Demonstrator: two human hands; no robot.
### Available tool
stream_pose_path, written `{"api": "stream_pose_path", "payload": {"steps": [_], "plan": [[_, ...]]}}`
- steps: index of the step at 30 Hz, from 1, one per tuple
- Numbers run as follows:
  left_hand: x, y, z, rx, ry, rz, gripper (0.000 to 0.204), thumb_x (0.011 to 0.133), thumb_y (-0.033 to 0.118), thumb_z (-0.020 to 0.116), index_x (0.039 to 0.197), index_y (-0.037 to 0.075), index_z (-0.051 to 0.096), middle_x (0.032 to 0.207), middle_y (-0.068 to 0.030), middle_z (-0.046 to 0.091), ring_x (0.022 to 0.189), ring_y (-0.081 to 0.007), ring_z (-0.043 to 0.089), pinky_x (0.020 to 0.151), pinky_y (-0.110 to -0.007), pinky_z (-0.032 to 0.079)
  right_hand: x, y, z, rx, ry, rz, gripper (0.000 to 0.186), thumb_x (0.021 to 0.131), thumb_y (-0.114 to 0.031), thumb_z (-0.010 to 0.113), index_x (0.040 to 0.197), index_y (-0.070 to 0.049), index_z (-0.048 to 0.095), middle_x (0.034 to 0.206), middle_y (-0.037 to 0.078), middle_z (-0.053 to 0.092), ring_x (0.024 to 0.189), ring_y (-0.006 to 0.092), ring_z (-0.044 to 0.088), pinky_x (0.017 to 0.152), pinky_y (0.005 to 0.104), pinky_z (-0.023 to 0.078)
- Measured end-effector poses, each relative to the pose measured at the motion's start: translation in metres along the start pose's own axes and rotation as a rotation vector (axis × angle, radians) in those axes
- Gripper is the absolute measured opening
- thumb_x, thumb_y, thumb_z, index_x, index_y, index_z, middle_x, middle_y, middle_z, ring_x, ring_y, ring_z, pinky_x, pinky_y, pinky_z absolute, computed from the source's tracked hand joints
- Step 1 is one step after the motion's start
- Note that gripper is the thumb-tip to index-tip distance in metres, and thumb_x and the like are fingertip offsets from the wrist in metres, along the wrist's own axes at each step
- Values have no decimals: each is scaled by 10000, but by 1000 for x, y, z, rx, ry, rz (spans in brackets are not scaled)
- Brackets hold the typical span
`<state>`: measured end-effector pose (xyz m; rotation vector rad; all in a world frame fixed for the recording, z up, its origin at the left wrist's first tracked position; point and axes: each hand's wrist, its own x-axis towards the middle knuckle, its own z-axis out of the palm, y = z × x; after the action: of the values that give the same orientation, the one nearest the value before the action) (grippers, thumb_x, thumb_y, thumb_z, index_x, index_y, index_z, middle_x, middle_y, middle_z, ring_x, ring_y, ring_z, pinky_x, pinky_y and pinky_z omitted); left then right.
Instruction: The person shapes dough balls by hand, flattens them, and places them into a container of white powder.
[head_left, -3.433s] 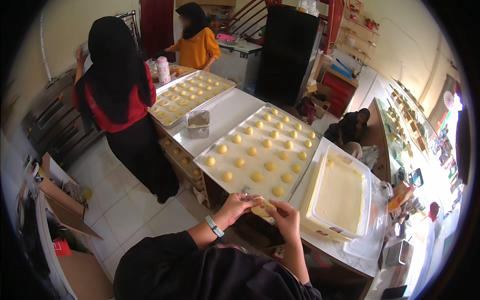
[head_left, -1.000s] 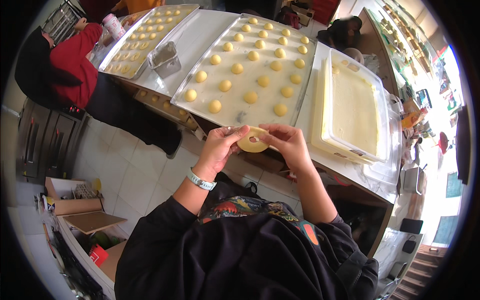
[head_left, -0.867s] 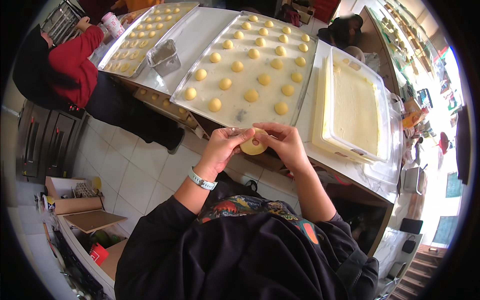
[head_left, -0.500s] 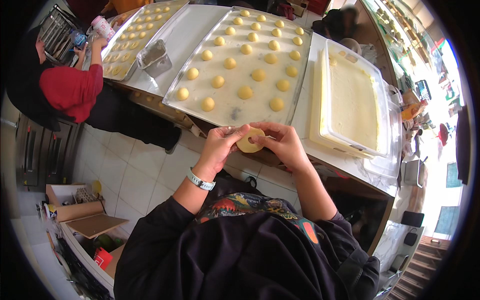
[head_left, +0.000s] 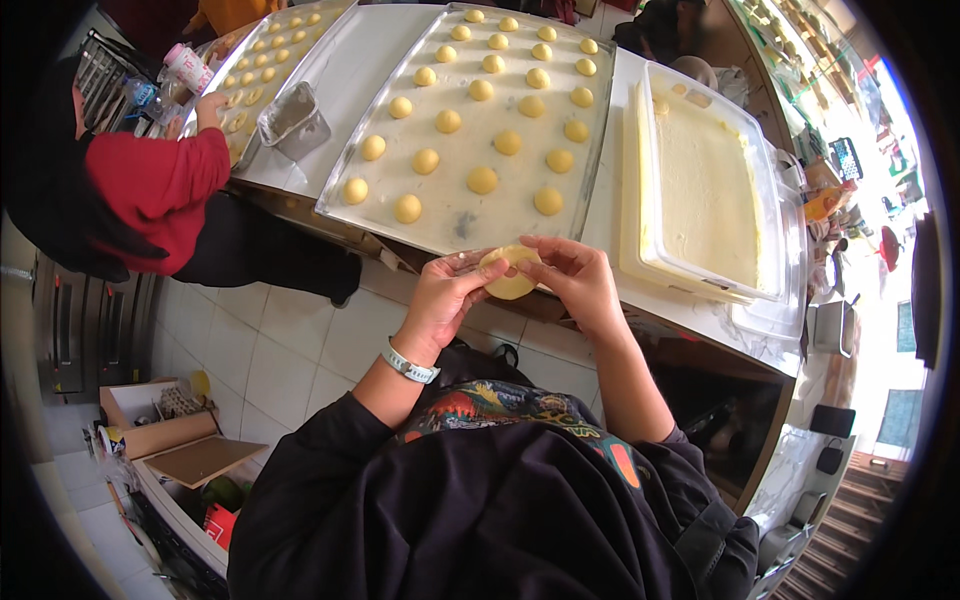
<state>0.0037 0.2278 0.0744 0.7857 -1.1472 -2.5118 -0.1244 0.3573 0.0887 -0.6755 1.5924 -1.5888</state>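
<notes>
Two thumbs [head_left: 487, 275] have drawn level beside the hole of a dough ring [head_left: 512, 289], which the left hand [head_left: 438, 297] and right hand [head_left: 583, 283] pinch just short of a tray [head_left: 437, 227] of dough balls [head_left: 481, 180]; shaping seems unfinished. Farther, a co-worker's hand [head_left: 210, 109] reaches another tray [head_left: 292, 68].

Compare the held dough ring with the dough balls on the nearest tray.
Shape: the dough ring is flattish with a hole; the dough balls are rounded, without holes.
Place: the dough ring is held by the left hand and right hand; the dough balls sit apart on the tray.
Both are pale yellow.
</notes>
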Motion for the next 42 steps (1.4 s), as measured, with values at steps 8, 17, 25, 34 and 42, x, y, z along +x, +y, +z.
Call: {"api": "stream_pose_path", "payload": {"steps": [8, 17, 25, 34, 42], "plan": [[-5, -2, -6, 4, 83, 19, 233, 790, 150, 710, 965, 6, 652, 873, -40, 673, 767, -76, 620, 630, -181, 469, -3, 0, 10, -93, -37, -14, 300, 813, -56, 639, 1102, 20, 613, 959, 71, 620, 832, 90, 593, 732, 221, 481], [-7, 15, -23, 148, 86, 23, 181, 787, 190, 719, 873, 37, 675, 789, -15, 675, 656, -28, 580, 542, -147, 404, 11, 10, 27, -113, -50, -42, 309, 803, -67, 648, 1104, -3, 621, 943, 52, 600, 794, 69, 569, 697, 212, 467], [22, 35, -49, 165, 9, -11, 223, 789, 197, 718, 894, 7, 666, 801, -21, 670, 666, -38, 591, 549, -148, 416, 31, 0, 59, -91, 48, 36, 312, 790, -81, 669, 1092, -14, 630, 848, 23, 639, 797, 71, 592, 668, 210, 474], [57, 81, -65, 263, -98, -96, 218, 797, 191, 708, 916, 14, 664, 807, -25, 670, 691, -46, 608, 564, -161, 442, 66, -12, 75, -271, 194, 30, 368, 747, -118, 723, 1086, -10, 630, 884, 69, 655, 780, 68, 602, 687, 236, 482], [84, 109, -79, 104, -172, -57, 237, 806, 173, 696, 953, -7, 648, 857, -52, 667, 778, -92, 629, 688, -229, 522, 90, -14, 103, 38, 386, -55, 348, 784, -80, 696, 1100, 33, 603, 875, 44, 631, 833, 85, 605, 693, 225, 481]]}}
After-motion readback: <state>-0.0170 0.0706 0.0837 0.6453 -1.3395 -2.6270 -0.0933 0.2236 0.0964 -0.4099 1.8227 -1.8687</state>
